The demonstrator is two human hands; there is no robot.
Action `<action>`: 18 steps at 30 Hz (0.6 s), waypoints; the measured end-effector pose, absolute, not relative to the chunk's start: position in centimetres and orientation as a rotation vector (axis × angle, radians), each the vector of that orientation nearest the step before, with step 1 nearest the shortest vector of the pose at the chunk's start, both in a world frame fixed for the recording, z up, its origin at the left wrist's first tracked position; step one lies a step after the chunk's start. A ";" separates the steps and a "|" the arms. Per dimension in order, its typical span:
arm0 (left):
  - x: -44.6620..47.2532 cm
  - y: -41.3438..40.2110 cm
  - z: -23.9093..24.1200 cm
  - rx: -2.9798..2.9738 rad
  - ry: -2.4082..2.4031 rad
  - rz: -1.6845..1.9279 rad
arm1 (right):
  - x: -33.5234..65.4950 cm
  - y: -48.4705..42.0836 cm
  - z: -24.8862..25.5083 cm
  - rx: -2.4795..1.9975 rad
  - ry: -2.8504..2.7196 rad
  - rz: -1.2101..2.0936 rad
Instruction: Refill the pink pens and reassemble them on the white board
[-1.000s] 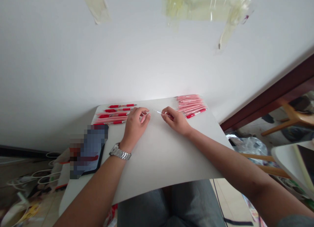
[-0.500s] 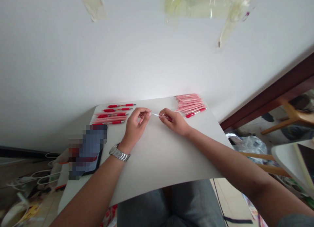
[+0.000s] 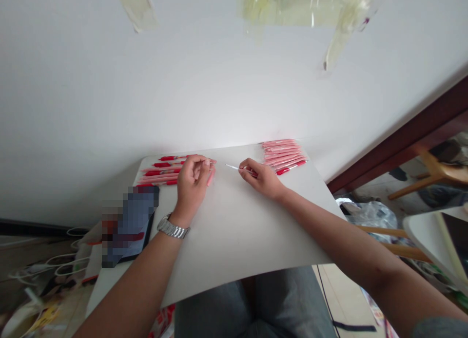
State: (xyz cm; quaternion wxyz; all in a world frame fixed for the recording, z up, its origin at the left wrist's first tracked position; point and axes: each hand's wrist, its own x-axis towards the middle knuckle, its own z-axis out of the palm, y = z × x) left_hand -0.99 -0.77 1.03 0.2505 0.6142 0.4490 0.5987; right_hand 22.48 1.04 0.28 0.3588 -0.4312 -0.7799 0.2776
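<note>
My right hand [image 3: 263,178] is closed round a slim pen refill [image 3: 232,167], whose thin white end points left over the white table [image 3: 241,231]. My left hand [image 3: 192,182], wearing a metal watch [image 3: 173,227], is also closed, with fingertips curled together. A small pinkish piece [image 3: 211,177] shows beside its fingers, but its kind is unclear. Behind the left hand lie several red pens [image 3: 161,165] in a row, partly covered by it. Near the right hand are a pile of pink slim sticks [image 3: 283,150] and one red-and-white pen [image 3: 291,168].
A phone-like dark device [image 3: 137,226], partly pixelated, lies at the table's left edge. The white wall [image 3: 212,84] rises directly behind the table, with tape strips [image 3: 137,9] on it. A wooden chair [image 3: 431,175] and clear plastic bags [image 3: 376,214] are at the right.
My left hand has moved left, away from the refill's white end, and the pinkish piece now shows beside its fingers. My right hand has barely moved and still holds the refill.
</note>
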 end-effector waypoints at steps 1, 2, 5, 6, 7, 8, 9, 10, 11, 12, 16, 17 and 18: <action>-1.2 -0.6 0.9 1.675 1.245 1.641 | 22.5 1.1 0.3 -1.113 -2.009 0.708; -1.4 -0.5 0.7 1.685 1.276 1.645 | 22.5 1.1 0.3 -1.110 -2.009 0.704; -1.9 -0.3 0.4 1.765 1.403 1.604 | 22.5 1.1 0.3 -1.101 -2.008 0.695; -2.0 -0.3 0.4 1.806 1.453 1.572 | 22.5 1.1 0.2 -1.097 -2.007 0.695; -2.1 -0.3 0.4 1.850 1.506 1.532 | 22.5 1.1 0.2 -1.094 -2.006 0.697; -2.1 -0.4 0.5 1.894 1.558 1.486 | 22.5 1.1 0.2 -1.090 -2.005 0.699; -2.2 -0.4 0.6 1.935 1.606 1.440 | 22.5 1.1 0.2 -1.087 -2.005 0.701; -2.2 -0.5 0.7 1.971 1.651 1.398 | 22.5 1.2 0.1 -1.085 -2.004 0.702; -2.2 -0.6 0.8 2.006 1.692 1.363 | 22.5 1.2 0.1 -1.085 -2.003 0.700; -2.1 -0.7 1.0 2.041 1.730 1.332 | 22.5 1.2 0.1 -1.087 -2.002 0.698; -2.1 -1.0 1.4 2.175 1.914 1.165 | 22.4 1.1 0.1 -1.101 -2.002 0.688; -2.1 -1.1 1.4 2.199 1.962 1.108 | 22.4 1.1 0.1 -1.100 -2.003 0.689; -2.1 -1.2 1.5 2.215 2.002 1.053 | 22.4 1.1 0.1 -1.099 -2.004 0.691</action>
